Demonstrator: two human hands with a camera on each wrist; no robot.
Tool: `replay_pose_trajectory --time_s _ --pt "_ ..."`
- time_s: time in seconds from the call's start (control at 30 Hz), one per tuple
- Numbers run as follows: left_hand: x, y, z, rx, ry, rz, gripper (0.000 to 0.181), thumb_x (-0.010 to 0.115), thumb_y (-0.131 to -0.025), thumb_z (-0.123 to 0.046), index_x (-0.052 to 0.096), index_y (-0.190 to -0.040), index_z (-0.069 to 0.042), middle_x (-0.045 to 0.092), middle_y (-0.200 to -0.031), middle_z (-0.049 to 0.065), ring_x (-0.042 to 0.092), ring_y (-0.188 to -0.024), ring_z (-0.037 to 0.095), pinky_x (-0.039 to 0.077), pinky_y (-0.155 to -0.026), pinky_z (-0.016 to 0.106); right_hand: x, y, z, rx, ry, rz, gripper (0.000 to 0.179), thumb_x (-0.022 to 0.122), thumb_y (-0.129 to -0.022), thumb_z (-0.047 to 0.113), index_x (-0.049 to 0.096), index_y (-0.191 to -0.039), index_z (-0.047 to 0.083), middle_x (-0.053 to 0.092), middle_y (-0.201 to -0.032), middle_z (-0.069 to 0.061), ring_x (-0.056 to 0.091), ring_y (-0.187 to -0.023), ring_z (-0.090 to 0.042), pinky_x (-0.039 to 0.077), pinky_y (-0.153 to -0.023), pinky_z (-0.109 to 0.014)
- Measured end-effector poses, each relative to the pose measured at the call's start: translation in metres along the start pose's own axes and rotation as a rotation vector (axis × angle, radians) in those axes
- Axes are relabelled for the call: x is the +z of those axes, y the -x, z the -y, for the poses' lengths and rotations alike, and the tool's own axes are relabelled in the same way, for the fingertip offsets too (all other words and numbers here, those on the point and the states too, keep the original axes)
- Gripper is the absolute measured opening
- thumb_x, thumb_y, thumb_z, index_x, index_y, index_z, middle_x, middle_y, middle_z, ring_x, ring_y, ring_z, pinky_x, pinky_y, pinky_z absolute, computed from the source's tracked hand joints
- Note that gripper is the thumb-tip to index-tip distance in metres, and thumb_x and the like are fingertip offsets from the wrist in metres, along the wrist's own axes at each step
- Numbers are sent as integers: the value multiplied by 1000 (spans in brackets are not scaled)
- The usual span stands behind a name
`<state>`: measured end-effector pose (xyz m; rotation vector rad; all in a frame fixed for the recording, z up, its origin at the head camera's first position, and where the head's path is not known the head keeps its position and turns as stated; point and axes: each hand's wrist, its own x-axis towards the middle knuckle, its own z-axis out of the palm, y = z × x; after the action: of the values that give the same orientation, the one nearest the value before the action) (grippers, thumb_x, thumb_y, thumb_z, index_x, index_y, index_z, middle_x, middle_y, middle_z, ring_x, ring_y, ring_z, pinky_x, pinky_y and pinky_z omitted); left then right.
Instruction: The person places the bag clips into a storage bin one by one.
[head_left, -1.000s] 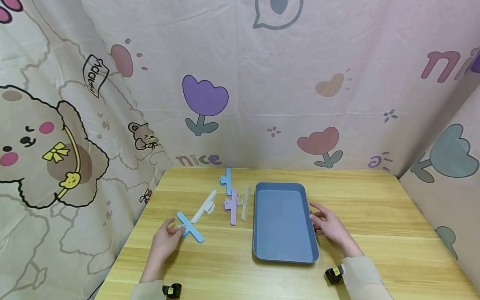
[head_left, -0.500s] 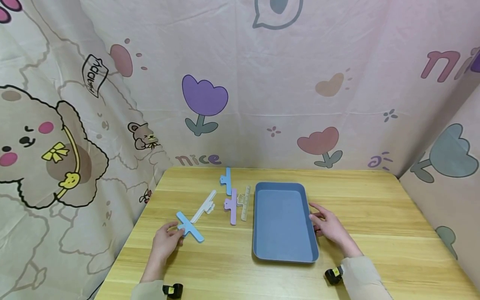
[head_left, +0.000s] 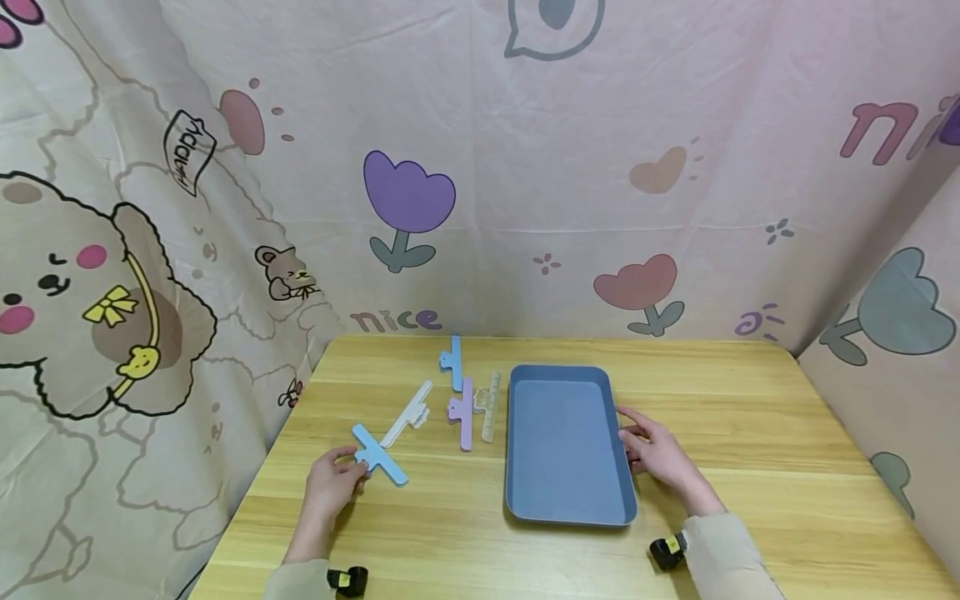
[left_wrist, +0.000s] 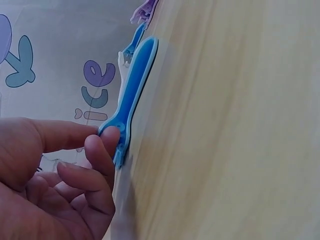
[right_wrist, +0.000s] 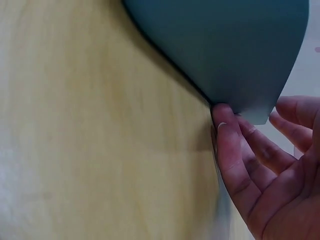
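Note:
My left hand (head_left: 330, 485) pinches the tab of a light blue bag clip (head_left: 388, 467) that lies slantwise at the table's left. In the left wrist view, thumb and index finger meet on that end of the clip, and its long bar (left_wrist: 137, 75) points away. My right hand (head_left: 662, 452) touches the outer right wall of a grey-blue rectangular tray (head_left: 632, 504). The right wrist view shows relaxed fingertips (right_wrist: 223, 111) against the tray's side (right_wrist: 225, 55). A white clip (head_left: 407, 414) lies just beyond the pinched one.
Between the hands and left of the tray lie a purple clip (head_left: 467, 417), a clear clip (head_left: 491, 408) and another blue clip (head_left: 457, 364). A printed curtain (head_left: 480, 167) hangs behind the wooden table (head_left: 450, 550) and along both sides.
My left fingers have closed in from beside the blue clip's tab to pinch it. The clip, the tray and my right hand keep their places.

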<state>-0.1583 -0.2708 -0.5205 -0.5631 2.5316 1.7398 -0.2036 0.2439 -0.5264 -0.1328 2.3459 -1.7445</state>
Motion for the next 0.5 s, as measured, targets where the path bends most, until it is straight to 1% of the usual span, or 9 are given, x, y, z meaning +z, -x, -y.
replay_pose_trajectory --time_s 0.13,0.3,0.5 --pt "0 0 0 -9 15 3 45 58 -94 -1 42 -133 14 69 -80 13 59 -60 17 45 -48 24 -1 0 0 -7 -24 17 52 49 -103 6 30 -151 -1 51 -124 -36 66 -76 -30 57 -59 -39" --pt "1 -1 0 -14 18 6 45 58 -94 0 42 -134 14 69 -80 13 58 -59 16 44 -47 24 0 1 -2 3 -55 14 53 48 -103 6 29 -151 -1 52 -123 -35 65 -74 -28 57 -57 -39" --pt "2 -3 0 -26 28 2 44 57 -94 0 42 -133 12 69 -83 14 59 -61 18 46 -49 25 3 1 -2 3 -36 -15 52 48 -103 7 30 -152 1 56 -119 -32 62 -70 -26 55 -53 -38"
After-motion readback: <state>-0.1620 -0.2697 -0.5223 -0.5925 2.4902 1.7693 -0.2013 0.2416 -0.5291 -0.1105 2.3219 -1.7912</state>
